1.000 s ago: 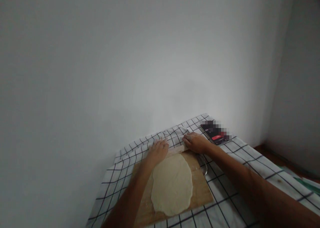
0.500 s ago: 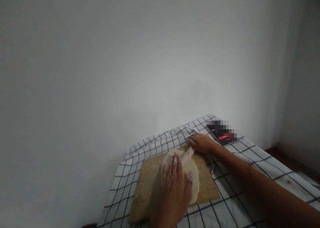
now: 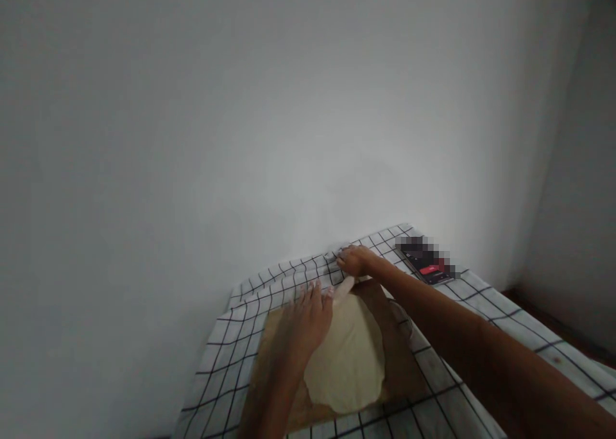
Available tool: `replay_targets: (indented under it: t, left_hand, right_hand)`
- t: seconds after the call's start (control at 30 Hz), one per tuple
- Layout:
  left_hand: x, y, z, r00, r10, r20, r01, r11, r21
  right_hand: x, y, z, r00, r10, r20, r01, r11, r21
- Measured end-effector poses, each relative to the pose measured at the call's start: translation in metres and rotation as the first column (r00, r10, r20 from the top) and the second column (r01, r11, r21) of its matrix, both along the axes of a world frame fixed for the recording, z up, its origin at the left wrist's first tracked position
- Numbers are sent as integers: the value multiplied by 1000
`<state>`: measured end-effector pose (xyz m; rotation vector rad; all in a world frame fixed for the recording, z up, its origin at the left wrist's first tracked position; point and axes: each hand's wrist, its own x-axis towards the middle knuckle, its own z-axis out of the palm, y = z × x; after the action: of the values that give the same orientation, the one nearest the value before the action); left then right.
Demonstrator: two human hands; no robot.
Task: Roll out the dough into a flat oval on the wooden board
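A thin, roughly round sheet of dough (image 3: 347, 362) lies on a wooden board (image 3: 404, 365). Across its far edge slants a pale rolling pin (image 3: 343, 291), largely covered by my hands. My right hand (image 3: 355, 260) is closed around the pin's far end, past the board's back edge. With fingers stretched out, my left hand (image 3: 314, 314) rests over the pin's nearer part at the far left of the dough. Flour whitens its fingertips. The pin's near end is hidden beneath that hand.
A black-and-white checked cloth (image 3: 226, 355) covers the table. A phone (image 3: 426, 262), partly pixelated, lies at the back right. By the board's right edge is a thin pale loop (image 3: 403, 317). A plain wall (image 3: 298, 118) rises behind the table.
Both hands and the rolling pin have moved away from me and to the left, from the dough's middle to its far edge. More of the dough is now uncovered.
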<state>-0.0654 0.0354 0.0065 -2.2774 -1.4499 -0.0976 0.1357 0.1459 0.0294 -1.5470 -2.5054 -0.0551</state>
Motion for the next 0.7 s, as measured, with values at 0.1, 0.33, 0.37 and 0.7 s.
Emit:
replay_targets:
  t: [0.1,0.33,0.37,0.7]
  left_hand:
    - [3,-3,0,998,17,60,-16,1000,-10]
    - [1,1,0,977,-37,208,56,995,-86]
    - [0,1,-2,975,-47,217,68,994,-91]
    - [-4,8,-4,963,-107,249,130,988,-78]
  right_hand:
    - [9,-8,-3,999,30,17,-30,1000,-4]
    - [35,-68,-11,999,3,37,-4,1000,29]
    - [37,-77,-12,999,-21,27,20,999,42]
    - [27,-56,-10,1000,-16,-17,16,1000,17]
